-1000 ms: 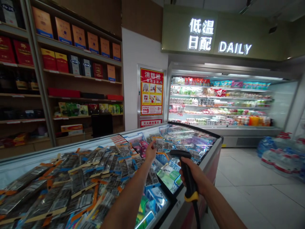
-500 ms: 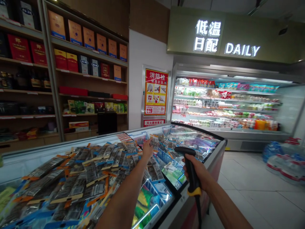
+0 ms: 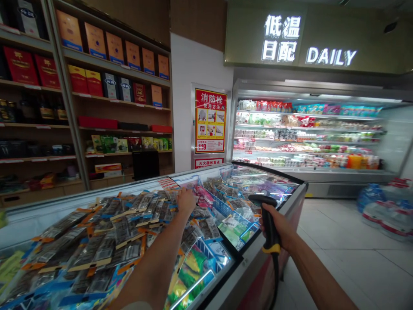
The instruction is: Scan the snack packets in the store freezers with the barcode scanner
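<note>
Left hand (image 3: pixel 186 200) is moving leftward since the last frame, reaching the packets (image 3: pixel 122 230) heaped on the freezer (image 3: pixel 247 261); its grip is staying unclear.
Right hand (image 3: pixel 282 226) is holding a scanner (image 3: pixel 270 224) near the freezer's edge, open floor (image 3: pixel 325 224) lying rightward; sign (image 3: pixel 331 56) is reading "DAILY", poster (image 3: pixel 210 120) "119".

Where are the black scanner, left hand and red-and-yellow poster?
Black scanner (image 3: pixel 272 227): head view, on its handle.
Left hand (image 3: pixel 186 200): head view, on its back.
Red-and-yellow poster (image 3: pixel 211 121): head view, on its middle.
</note>
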`<state>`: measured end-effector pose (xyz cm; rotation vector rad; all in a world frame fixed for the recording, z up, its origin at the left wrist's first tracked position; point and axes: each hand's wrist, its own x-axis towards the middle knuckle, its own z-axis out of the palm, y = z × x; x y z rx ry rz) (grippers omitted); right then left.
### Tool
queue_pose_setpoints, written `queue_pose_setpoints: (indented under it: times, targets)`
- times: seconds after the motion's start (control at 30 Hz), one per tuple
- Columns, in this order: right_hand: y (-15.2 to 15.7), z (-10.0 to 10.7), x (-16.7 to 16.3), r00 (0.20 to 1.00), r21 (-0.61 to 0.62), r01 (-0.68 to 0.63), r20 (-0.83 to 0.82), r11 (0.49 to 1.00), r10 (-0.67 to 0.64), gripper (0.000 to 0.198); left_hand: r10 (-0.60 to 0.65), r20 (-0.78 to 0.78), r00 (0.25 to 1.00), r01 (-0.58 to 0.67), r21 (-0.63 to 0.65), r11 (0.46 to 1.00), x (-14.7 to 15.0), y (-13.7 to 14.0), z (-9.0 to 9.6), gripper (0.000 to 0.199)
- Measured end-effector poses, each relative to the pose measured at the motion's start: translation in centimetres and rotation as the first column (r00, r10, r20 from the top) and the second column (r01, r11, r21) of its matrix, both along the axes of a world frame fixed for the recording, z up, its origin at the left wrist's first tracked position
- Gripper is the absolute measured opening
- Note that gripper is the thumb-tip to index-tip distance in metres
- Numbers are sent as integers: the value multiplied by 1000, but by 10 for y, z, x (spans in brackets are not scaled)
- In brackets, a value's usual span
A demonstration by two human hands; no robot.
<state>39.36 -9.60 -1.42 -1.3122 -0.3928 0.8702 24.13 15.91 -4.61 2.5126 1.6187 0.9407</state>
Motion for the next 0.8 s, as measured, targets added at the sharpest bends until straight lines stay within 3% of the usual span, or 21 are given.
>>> queue_pose_setpoints:
  times: [0.17,0.37,0.47,0.6,0.7,0.8]
  targets:
    - [-9,-4,19,998,-1,63,-10,998,-63,25,-233,14,972,234,-79,969,58,-19,0,33]
    - [-21,-9,37,992,-38,128,-13,991,-129,26,-477,160,864,502,-205,840,134,-37,-29,32]
    - [-24,-12,42,992,-27,124,-11,992,-125,25,-452,279,847,521,-268,810,157,-37,-43,31]
    - [-23,-14,41,993,-47,117,-13,992,-118,25,-296,461,837,496,-408,767,168,-31,-50,24]
    - [-19,-12,35,995,-63,99,-6,993,-99,26,-203,589,782,543,-484,687,166,-26,-48,16]
    - [-15,-8,23,998,-59,58,-10,997,-58,26,-158,700,696,598,-444,668,155,-23,-46,6]
